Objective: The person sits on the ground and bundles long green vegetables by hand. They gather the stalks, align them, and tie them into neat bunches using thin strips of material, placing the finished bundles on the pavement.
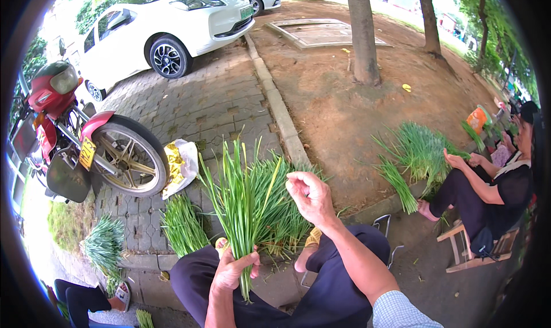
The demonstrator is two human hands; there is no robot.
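Upright between my knees is a bunch of long green leafy stalks (241,204), with a few yellowed blades; my left hand (235,267) is closed round its lower end. To the right of the leaf tops my right hand (307,199) is raised, fingers curled together; whether they pinch anything is too small to tell. A loose heap of similar greens (284,210) lies beyond the held bunch, and another bundle (183,224) lies to its left on the paving.
A red motorcycle (60,121), crumpled bag (179,167) and white car (166,26) stand or lie ahead-left. A seated person (491,184) works at right beside more greens (416,153). Another person's legs (94,299) show lower left. A tree (364,46) rises from bare soil beyond the curb (267,84).
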